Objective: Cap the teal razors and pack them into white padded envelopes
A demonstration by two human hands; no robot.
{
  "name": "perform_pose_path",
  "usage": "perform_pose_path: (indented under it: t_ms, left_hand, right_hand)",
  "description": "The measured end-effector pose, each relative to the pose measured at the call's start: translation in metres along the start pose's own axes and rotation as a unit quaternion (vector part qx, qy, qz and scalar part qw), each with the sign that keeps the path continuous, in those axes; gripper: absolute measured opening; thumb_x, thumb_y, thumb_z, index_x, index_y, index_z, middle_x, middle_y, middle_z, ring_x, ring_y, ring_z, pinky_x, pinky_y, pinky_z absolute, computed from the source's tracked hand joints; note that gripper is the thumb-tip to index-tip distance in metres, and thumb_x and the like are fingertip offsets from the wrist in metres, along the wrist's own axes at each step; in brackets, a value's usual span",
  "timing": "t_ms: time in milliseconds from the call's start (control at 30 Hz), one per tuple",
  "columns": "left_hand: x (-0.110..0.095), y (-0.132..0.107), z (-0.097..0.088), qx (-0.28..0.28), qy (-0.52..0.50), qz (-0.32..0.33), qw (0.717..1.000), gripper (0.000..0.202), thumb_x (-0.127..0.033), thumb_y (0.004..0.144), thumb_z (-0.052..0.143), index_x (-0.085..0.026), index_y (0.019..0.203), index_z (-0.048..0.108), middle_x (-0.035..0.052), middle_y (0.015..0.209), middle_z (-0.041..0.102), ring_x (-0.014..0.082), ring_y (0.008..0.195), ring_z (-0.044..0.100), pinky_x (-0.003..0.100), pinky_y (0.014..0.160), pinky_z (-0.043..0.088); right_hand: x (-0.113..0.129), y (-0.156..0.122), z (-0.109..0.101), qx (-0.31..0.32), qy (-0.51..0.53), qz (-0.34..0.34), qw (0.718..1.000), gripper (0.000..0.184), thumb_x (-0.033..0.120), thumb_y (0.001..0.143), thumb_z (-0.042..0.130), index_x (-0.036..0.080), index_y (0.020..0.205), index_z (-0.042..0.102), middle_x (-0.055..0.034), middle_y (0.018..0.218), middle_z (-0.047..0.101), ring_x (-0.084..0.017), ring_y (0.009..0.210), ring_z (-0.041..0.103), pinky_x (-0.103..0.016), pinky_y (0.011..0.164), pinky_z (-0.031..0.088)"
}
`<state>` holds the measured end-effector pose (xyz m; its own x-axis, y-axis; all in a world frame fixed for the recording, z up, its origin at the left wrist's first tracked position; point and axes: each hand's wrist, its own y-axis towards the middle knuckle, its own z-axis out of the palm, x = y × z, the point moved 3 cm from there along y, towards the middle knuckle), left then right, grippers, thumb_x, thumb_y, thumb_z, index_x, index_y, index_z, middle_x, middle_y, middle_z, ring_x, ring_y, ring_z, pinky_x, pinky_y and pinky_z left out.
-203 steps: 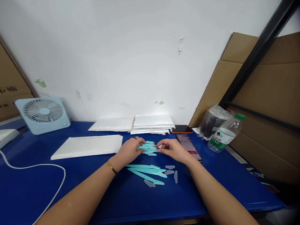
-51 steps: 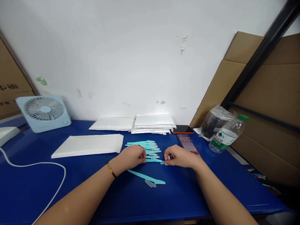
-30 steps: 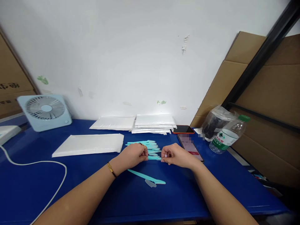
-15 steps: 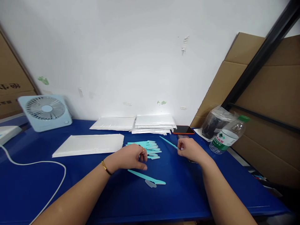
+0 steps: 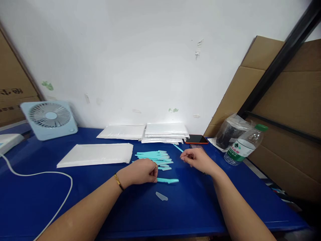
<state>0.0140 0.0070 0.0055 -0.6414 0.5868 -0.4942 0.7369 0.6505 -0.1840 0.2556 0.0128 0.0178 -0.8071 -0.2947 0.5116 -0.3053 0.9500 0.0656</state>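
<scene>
My left hand (image 5: 142,172) is closed round the handle of a teal plastic razor (image 5: 167,180), whose tip sticks out to the right on the blue table (image 5: 100,201). A clear cap (image 5: 162,196) lies loose in front of it. My right hand (image 5: 198,160) pinches the end of another teal razor (image 5: 178,148), which points away to the upper left. Between and behind my hands lies a pile of several teal razors (image 5: 154,156).
A flat white packet (image 5: 96,154) lies left of the pile, and a stack of white packets (image 5: 164,133) stands by the wall. Two phones (image 5: 197,139), a bagged dark object (image 5: 229,130) and a water bottle (image 5: 243,147) sit right; fan (image 5: 48,118) and white cable (image 5: 42,174) left.
My left hand has picked up the teal razor that lay in front, leaving its clear cap on the table. My right hand has moved slightly left and lower with its razor.
</scene>
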Motion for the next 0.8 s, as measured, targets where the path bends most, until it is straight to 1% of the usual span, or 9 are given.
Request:
perform_pose_path:
  t_ms: [100, 200, 333, 433, 500, 567, 667, 733, 800]
  left_hand:
    - [0.008, -0.002, -0.010, -0.043, 0.009, -0.026, 0.999, 0.015, -0.035, 0.073, 0.055, -0.022, 0.075, 0.062, -0.0010, 0.069, 0.062, 0.0131, 0.061, 0.053, 0.022, 0.050, 0.032]
    - [0.016, -0.005, -0.021, -0.098, 0.013, -0.052, 0.994, 0.014, -0.033, 0.075, 0.051, -0.021, 0.077, 0.058, -0.0004, 0.072, 0.061, 0.0133, 0.061, 0.052, 0.022, 0.051, 0.033]
    - [0.025, -0.004, -0.023, -0.114, -0.057, -0.059, 0.990, 0.014, -0.030, 0.079, 0.043, -0.019, 0.083, 0.051, -0.0013, 0.067, 0.059, 0.0126, 0.060, 0.054, 0.022, 0.055, 0.037]
    - [0.025, -0.001, -0.021, -0.111, -0.114, -0.055, 0.986, 0.015, -0.031, 0.083, 0.039, -0.019, 0.087, 0.046, -0.0024, 0.066, 0.057, 0.0121, 0.059, 0.054, 0.022, 0.056, 0.038]
    - [0.022, 0.001, -0.021, -0.132, -0.118, -0.044, 0.983, 0.015, -0.032, 0.083, 0.039, -0.019, 0.087, 0.046, -0.0020, 0.070, 0.056, 0.0116, 0.061, 0.052, 0.022, 0.056, 0.038]
    - [0.020, 0.001, -0.022, -0.162, -0.108, -0.031, 0.980, 0.017, -0.033, 0.083, 0.039, -0.019, 0.088, 0.047, -0.0009, 0.075, 0.055, 0.0117, 0.065, 0.049, 0.022, 0.058, 0.038]
    - [0.019, 0.002, -0.023, -0.183, -0.096, -0.021, 0.978, 0.021, -0.034, 0.084, 0.037, -0.018, 0.091, 0.049, 0.0001, 0.078, 0.054, 0.0123, 0.068, 0.047, 0.023, 0.062, 0.038]
    - [0.022, 0.003, -0.023, -0.185, -0.091, -0.027, 0.978, 0.023, -0.036, 0.085, 0.036, -0.019, 0.092, 0.049, 0.0000, 0.078, 0.053, 0.0124, 0.068, 0.046, 0.024, 0.062, 0.037]
    - [0.024, 0.004, -0.023, -0.187, -0.092, -0.029, 0.978, 0.024, -0.038, 0.085, 0.038, -0.019, 0.094, 0.050, -0.0007, 0.078, 0.053, 0.0124, 0.067, 0.045, 0.023, 0.061, 0.036]
  right_hand:
    - [0.024, -0.007, 0.008, 0.046, 0.053, -0.067, 0.995, 0.022, 0.035, 0.079, 0.053, 0.017, 0.080, 0.064, -0.0015, 0.067, 0.060, -0.011, 0.057, 0.050, -0.021, 0.051, 0.035]
    - [0.051, -0.015, 0.020, 0.095, 0.065, -0.136, 0.984, 0.020, 0.035, 0.077, 0.058, 0.018, 0.080, 0.065, -0.0023, 0.074, 0.059, -0.011, 0.062, 0.052, -0.021, 0.054, 0.037]
    - [0.079, -0.023, 0.044, 0.156, 0.025, -0.199, 0.967, 0.025, 0.035, 0.071, 0.066, 0.019, 0.091, 0.064, -0.0017, 0.080, 0.058, -0.012, 0.067, 0.052, -0.020, 0.056, 0.037]
    - [0.087, -0.025, 0.056, 0.186, 0.005, -0.220, 0.958, 0.009, 0.022, 0.075, 0.061, 0.018, 0.083, 0.063, -0.0015, 0.084, 0.058, -0.011, 0.072, 0.052, -0.019, 0.062, 0.038]
    - [0.090, -0.027, 0.058, 0.196, 0.002, -0.226, 0.954, 0.007, 0.018, 0.078, 0.056, 0.018, 0.082, 0.061, -0.0017, 0.085, 0.058, -0.011, 0.076, 0.053, -0.019, 0.065, 0.039]
    - [0.092, -0.029, 0.058, 0.186, 0.001, -0.216, 0.959, 0.013, 0.026, 0.082, 0.053, 0.019, 0.091, 0.060, -0.0025, 0.090, 0.057, -0.013, 0.079, 0.053, -0.020, 0.068, 0.040]
    - [0.097, -0.031, 0.059, 0.170, -0.011, -0.204, 0.964, 0.034, 0.044, 0.082, 0.051, 0.021, 0.106, 0.055, -0.0043, 0.097, 0.056, -0.015, 0.080, 0.053, -0.023, 0.067, 0.040]
    - [0.101, -0.033, 0.060, 0.168, -0.025, -0.214, 0.962, 0.038, 0.044, 0.081, 0.051, 0.022, 0.111, 0.053, -0.0051, 0.101, 0.054, -0.015, 0.079, 0.053, -0.024, 0.066, 0.040]
    - [0.104, -0.035, 0.060, 0.174, -0.027, -0.241, 0.954, 0.036, 0.037, 0.082, 0.051, 0.022, 0.114, 0.052, -0.0045, 0.104, 0.053, -0.013, 0.075, 0.053, -0.023, 0.065, 0.040]
